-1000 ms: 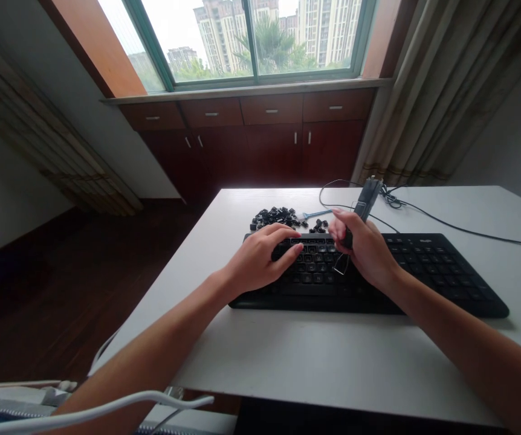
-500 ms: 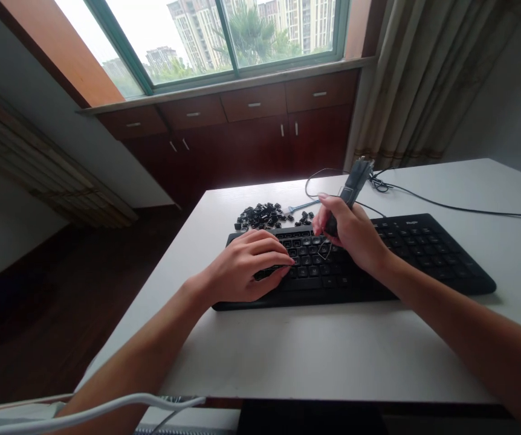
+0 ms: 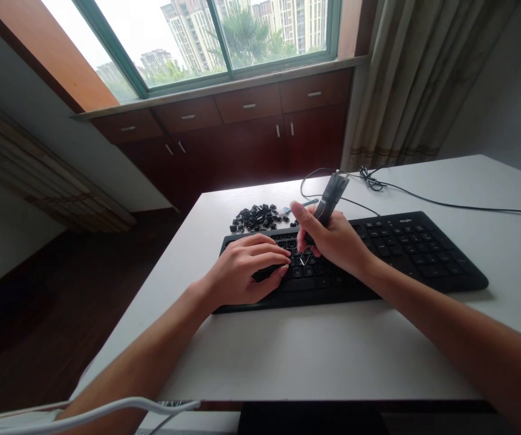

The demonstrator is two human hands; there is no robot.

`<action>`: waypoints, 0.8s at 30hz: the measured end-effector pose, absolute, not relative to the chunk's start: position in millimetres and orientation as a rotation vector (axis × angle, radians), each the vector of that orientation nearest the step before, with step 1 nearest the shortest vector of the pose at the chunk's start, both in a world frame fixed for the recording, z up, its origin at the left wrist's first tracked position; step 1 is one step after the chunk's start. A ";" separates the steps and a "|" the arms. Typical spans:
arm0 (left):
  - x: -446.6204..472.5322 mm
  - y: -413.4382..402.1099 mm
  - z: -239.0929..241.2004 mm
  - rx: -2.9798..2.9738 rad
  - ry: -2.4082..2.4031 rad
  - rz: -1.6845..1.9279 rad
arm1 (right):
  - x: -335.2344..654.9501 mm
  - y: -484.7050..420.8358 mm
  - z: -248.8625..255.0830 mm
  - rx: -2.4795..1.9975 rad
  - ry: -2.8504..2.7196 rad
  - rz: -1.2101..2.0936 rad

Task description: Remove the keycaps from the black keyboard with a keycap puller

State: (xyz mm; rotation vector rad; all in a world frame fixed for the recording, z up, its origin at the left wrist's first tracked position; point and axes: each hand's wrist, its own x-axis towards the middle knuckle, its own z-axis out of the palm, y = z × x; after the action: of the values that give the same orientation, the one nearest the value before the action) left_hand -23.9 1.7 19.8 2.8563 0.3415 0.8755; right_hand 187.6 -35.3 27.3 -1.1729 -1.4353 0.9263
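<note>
A black keyboard lies on the white table, with some of its keycaps off at the left. My right hand is closed around the dark handle of a keycap puller. The puller's wire loops point down over the letter keys, just right of my left fingertips. My left hand rests on the keyboard's left part, its fingers stretched out and thumb apart, the tips touching the keys; it holds nothing that I can see.
A heap of loose black keycaps lies behind the keyboard. Beside it is a small blue-handled brush, partly behind my right hand. A black cable runs across the back of the white table. A white tube crosses the near left edge.
My right hand has moved left with the keycap puller, bringing its wire loops closer to my left fingertips. My left hand stays nearly in place. The whole view has shifted slightly.
</note>
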 end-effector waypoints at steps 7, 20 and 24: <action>-23.3 -0.9 19.9 2.854 0.352 0.925 | 180.8 -39.6 26.9 -1.205 -1.583 0.803; -21.8 -0.6 17.2 2.821 0.323 1.014 | 169.2 -46.3 30.2 -1.334 -1.706 0.722; -21.5 -1.0 16.5 2.788 0.329 1.025 | 165.9 -45.2 33.2 -1.376 -1.784 0.628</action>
State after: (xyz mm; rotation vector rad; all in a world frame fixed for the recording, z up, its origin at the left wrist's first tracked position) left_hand -21.5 -1.0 16.5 2.7883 0.3289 1.0249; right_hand 165.9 -45.2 33.2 -1.3756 -1.7838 0.6275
